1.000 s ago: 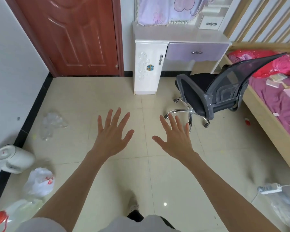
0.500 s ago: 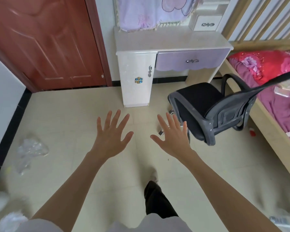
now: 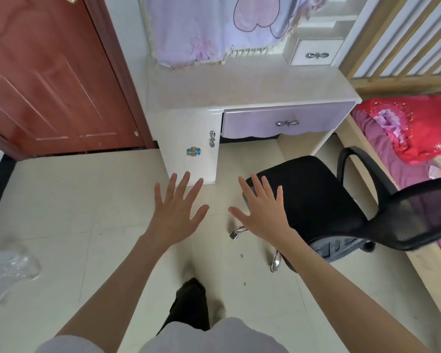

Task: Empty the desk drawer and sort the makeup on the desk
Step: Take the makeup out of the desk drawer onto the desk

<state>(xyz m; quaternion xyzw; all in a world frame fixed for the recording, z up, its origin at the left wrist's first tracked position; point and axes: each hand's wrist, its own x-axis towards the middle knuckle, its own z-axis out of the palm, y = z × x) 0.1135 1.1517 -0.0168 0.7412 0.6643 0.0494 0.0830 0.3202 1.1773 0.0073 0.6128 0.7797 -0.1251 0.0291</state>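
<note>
A white desk (image 3: 239, 90) stands against the far wall, and its purple drawer (image 3: 285, 122) with a silver bow handle is closed. No makeup shows on the desk top. My left hand (image 3: 176, 210) and my right hand (image 3: 261, 210) are stretched out in front of me above the floor, fingers spread and holding nothing. Both hands are well short of the desk.
A black mesh office chair (image 3: 329, 205) stands right of my right hand, before the desk. A bed with red and pink bedding (image 3: 413, 128) runs along the right. A red-brown door (image 3: 49, 72) is at left. Crumpled clear plastic (image 3: 8, 266) lies on the tiled floor.
I have walked toward the desk, so desk and chair now appear larger and closer. Both hands stay spread and empty in front of me.
</note>
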